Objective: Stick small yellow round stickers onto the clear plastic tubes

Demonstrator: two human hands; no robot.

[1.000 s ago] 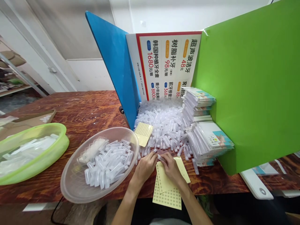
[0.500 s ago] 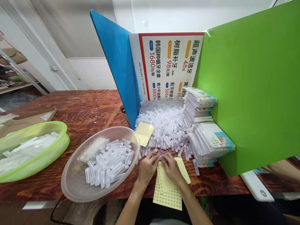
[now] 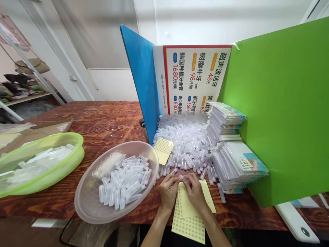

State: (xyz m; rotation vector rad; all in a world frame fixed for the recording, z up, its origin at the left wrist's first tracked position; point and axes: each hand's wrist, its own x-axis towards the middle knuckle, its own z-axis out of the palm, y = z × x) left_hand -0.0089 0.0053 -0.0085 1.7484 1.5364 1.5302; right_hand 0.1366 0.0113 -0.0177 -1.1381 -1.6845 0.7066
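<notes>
A: Fingers?
B: Right hand (image 3: 194,192): thumb and forefinger pinching a small tube (image 3: 183,178), in front of the person. Left hand (image 3: 167,192): fingertips drawn together beside the tube's end; whether they grip it, can't tell.

A: Beneath them?
B: Yellow sheets (image 3: 186,228), overlapping, under right palm and wrist. Lowest reaches past the near edge of the table (image 3: 110,123).

A: Ahead?
B: Heap of tubes (image 3: 185,144), just beyond the fingertips. Spare sheet (image 3: 163,150) partly over its near left corner. Blue board (image 3: 140,75), price sign (image 3: 195,75) and green board (image 3: 285,120) wall it in.

A: In the way?
B: Card stack (image 3: 228,168), right of the right fingers, between them and the green board. Loose tube (image 3: 221,192) lies nearer.

A: Leftward?
B: Clear bowl (image 3: 84,195) near the left fingers, tubes inside. Green basin (image 3: 75,163) well beyond it.
</notes>
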